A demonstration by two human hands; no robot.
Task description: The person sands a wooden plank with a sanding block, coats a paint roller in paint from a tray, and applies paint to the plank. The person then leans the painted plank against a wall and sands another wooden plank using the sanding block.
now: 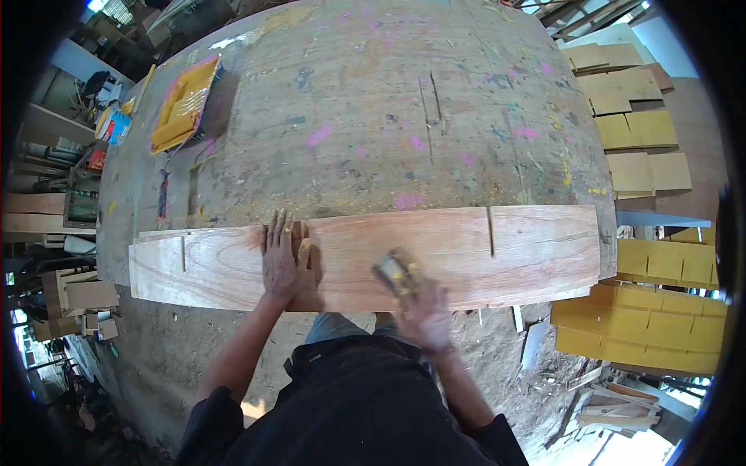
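Note:
A long pale wooden board [373,248] with narrow slots lies along the table's near edge; another board edge shows just beneath it. My left hand [281,260] presses flat on it left of the middle, fingers stretched out and holding nothing. Yellow paint marks its fingers. Over the board's near edge, right of the middle, my right hand [424,314] grips what looks like a sanding block [396,272], brownish with yellow spots. Motion blurs the hand and block, and whether the block touches the wood is hard to make out.
The paint-stained table [350,116] carries a yellow-coated paint tray [186,105] at the far left. A paint bucket [114,126] stands by its left edge. Yellow-painted boards [641,322] lean at the right, below more panels [633,128]. Wood scraps litter the floor.

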